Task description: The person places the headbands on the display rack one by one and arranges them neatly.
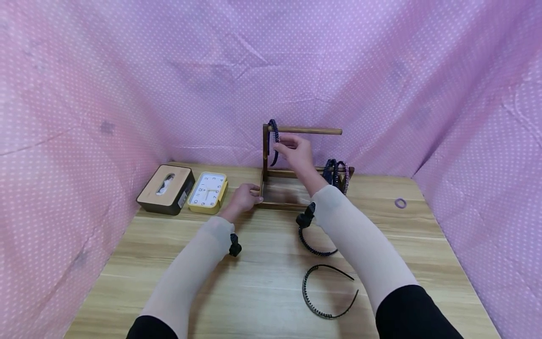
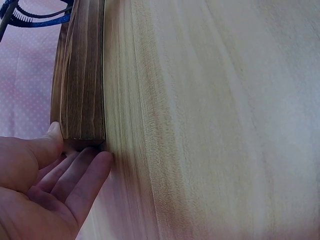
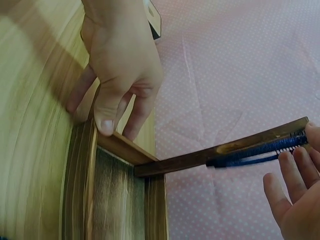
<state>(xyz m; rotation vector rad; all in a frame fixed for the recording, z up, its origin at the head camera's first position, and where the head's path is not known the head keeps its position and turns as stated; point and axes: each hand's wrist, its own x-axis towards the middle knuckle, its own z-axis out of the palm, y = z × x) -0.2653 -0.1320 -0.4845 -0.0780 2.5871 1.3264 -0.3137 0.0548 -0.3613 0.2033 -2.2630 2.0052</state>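
Observation:
A brown wooden rack [image 1: 283, 206] has an upright post with a top rod [image 1: 313, 131]. A dark blue toothed headband [image 1: 274, 126] hangs over that rod, close to the post. My right hand [image 1: 299, 154] pinches the headband's front side between thumb and fingers; in the right wrist view the headband [image 3: 250, 159] lies along the post. Low at the rack's left end, my left hand [image 1: 244, 197] holds the frame corner. In the left wrist view the thumb [image 2: 54, 134] lies on one side of the dark wood [image 2: 82, 75], with fingers bent against its end.
Several headbands [image 1: 334, 172] hang at the rack's right end, partly behind my right arm. Two black headbands, one nearer me [image 1: 311, 306] and one partly under my sleeve [image 1: 315, 252], lie on the table. A tissue box [image 1: 165, 188], yellow clock [image 1: 207, 192] and purple hair tie [image 1: 400, 203] flank the rack.

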